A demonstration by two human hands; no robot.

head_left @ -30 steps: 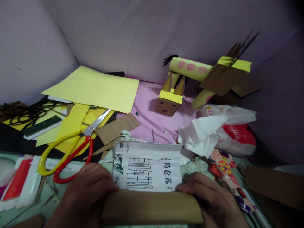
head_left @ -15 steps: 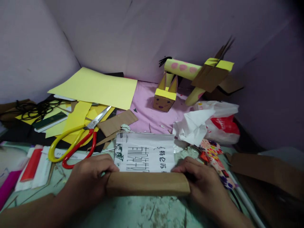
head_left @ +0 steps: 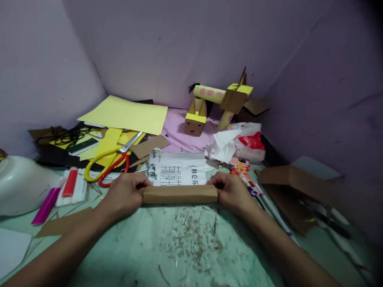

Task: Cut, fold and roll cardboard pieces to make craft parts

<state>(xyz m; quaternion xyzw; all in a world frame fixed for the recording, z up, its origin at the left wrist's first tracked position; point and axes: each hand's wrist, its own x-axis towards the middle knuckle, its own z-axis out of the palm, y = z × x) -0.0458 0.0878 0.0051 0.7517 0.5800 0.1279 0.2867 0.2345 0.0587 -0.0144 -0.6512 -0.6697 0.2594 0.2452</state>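
A brown cardboard tube (head_left: 180, 194), looking like a rolled or folded strip, lies crosswise in front of me. My left hand (head_left: 127, 195) is closed on its left end. Its right end is pinched by my right hand (head_left: 231, 194), with the thumb and fingers partly hidden. Just behind the tube lies a white printed sheet (head_left: 179, 165) with Chinese characters; the tube covers its near edge. Scissors (head_left: 121, 157) with one yellow and one red handle rest to the left, beyond my left hand.
Yellow paper (head_left: 125, 113) and black cord (head_left: 66, 135) lie back left. A cardboard animal head (head_left: 195, 125) and a spotted paper figure (head_left: 209, 94) stand at the back. Crumpled tissue (head_left: 223, 147), a plastic bag (head_left: 253, 145) and cardboard pieces (head_left: 296, 179) are on the right; a red marker (head_left: 70, 182) lies left.
The view has pulled back and up, so everything looks smaller and more of the table shows. Both hands still hold the tube's ends.
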